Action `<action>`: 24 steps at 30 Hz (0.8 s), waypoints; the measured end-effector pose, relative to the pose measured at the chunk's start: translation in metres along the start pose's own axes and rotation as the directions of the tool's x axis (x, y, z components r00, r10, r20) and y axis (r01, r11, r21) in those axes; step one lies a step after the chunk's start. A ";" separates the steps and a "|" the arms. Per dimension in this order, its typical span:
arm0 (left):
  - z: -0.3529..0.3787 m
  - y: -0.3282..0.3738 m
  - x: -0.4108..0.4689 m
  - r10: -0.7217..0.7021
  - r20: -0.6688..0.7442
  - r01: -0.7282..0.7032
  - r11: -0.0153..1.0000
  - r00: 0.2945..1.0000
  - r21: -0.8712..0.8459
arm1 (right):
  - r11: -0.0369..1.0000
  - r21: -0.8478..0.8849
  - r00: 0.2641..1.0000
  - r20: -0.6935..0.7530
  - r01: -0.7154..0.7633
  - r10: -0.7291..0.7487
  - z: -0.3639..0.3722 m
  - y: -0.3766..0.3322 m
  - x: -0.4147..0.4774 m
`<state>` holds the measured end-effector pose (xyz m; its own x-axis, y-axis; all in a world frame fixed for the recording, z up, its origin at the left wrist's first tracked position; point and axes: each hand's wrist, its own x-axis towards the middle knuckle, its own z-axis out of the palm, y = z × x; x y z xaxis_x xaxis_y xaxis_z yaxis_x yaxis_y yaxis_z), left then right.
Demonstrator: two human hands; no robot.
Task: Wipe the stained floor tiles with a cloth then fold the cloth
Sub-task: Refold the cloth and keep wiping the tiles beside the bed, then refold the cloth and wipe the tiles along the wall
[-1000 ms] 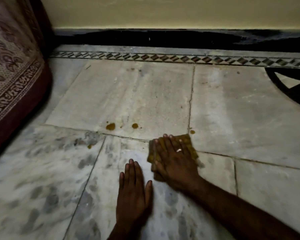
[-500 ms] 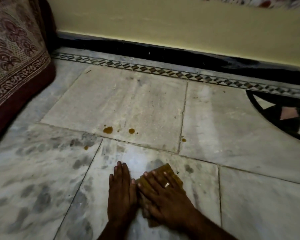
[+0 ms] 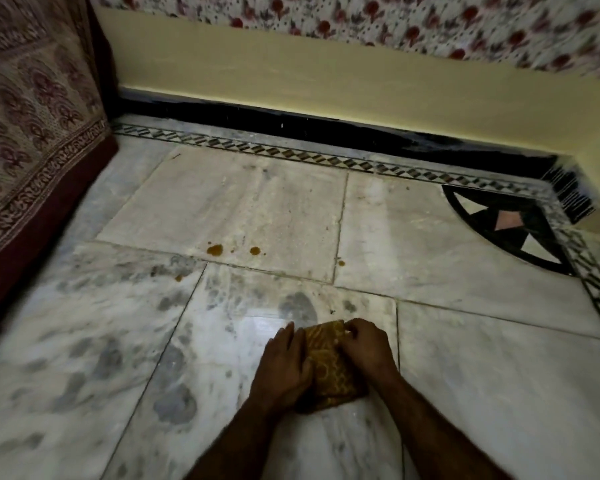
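A small yellow-brown patterned cloth lies folded into a narrow strip on the grey-veined marble tile in front of me. My left hand grips its left edge and my right hand pinches its far right corner, so both hold the cloth between them. Brown stains sit on the paler tile beyond: a larger drop, a smaller one, a tiny one by the tile joint, and one on the near-left tile.
A patterned maroon bedspread hangs over furniture at the left. The yellow wall with black skirting runs along the back. A dark inlaid corner motif and a chequered border strip mark the floor at the right.
The cloth has been drawn back toward me from the tile joint. My left hand, earlier flat on the floor, now holds the cloth, which is folded narrower. The camera tilted up.
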<state>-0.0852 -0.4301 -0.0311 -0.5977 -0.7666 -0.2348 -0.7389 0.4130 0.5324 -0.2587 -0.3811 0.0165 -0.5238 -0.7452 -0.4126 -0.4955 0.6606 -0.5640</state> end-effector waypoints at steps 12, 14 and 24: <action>-0.031 0.041 -0.021 0.181 0.035 -0.159 0.931 0.983 -0.327 | 0.752 0.633 0.976 0.210 -0.184 0.062 -0.036 -0.014 -0.028; -0.034 0.056 -0.022 0.237 -0.046 -0.228 0.834 0.970 -0.503 | 0.661 0.727 0.975 0.220 -0.183 0.029 -0.043 -0.022 -0.032; -0.087 0.104 -0.021 -0.203 0.060 0.125 0.325 0.977 -0.937 | 0.742 0.670 0.948 0.243 -0.012 -0.204 -0.107 -0.031 -0.036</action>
<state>-0.1226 -0.4141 0.1000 -0.4526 -0.8035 -0.3868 -0.0236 -0.4228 0.9059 -0.2987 -0.3647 0.1253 -0.2276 -0.8637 -0.4497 0.1031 0.4379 -0.8931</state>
